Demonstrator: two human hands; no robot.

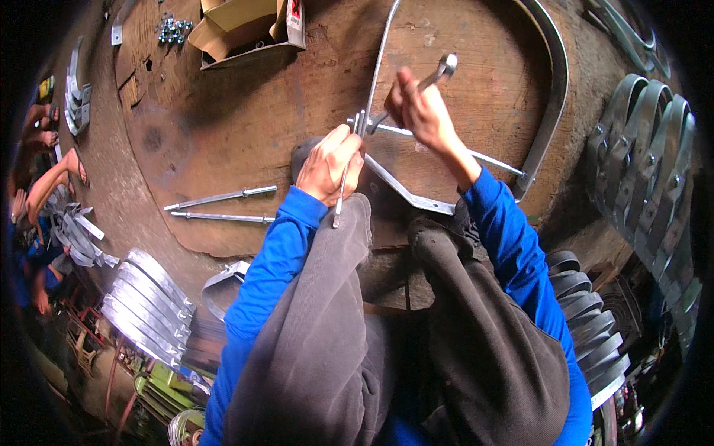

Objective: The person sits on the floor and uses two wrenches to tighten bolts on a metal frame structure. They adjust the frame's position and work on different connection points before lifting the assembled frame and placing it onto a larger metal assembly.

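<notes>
Grey steel everywhere: a strap frame [405,195] lying on the round wooden tabletop [245,119], its joint [362,123] near the centre, just beyond the knees. Left hand [331,165] wrapped shut around a thin rod-like tool [341,199], held roughly upright, its upper end hidden in the fist close under the joint, its lower end poking out toward the lap. Right hand [420,108] closed on a spanner [439,72], handle slanting from the joint up and to the right, open head free at the far end. Joint thus between both hands: just right of and beyond the left fingers, just left of and below the right fingers. Left hand the nearer to the body, right hand reaching farther across. Flat strap running from the joint down to the right; a thin rod [487,157] crossing right toward a broad curved band [554,89] that arcs along the far right rim.

Left on the tabletop, well apart from the hands, two loose bolts [223,207] lying nearly parallel, long axes left to right. Far left, an open cardboard box [245,26] and a small heap of nuts [172,30].

Off the tabletop: stacked curved steel bands to the right [643,149], more stacks at lower left [145,305] and lower right. At the far left edge, other people's arms, partly visible. Dirt floor, dim workshop.
</notes>
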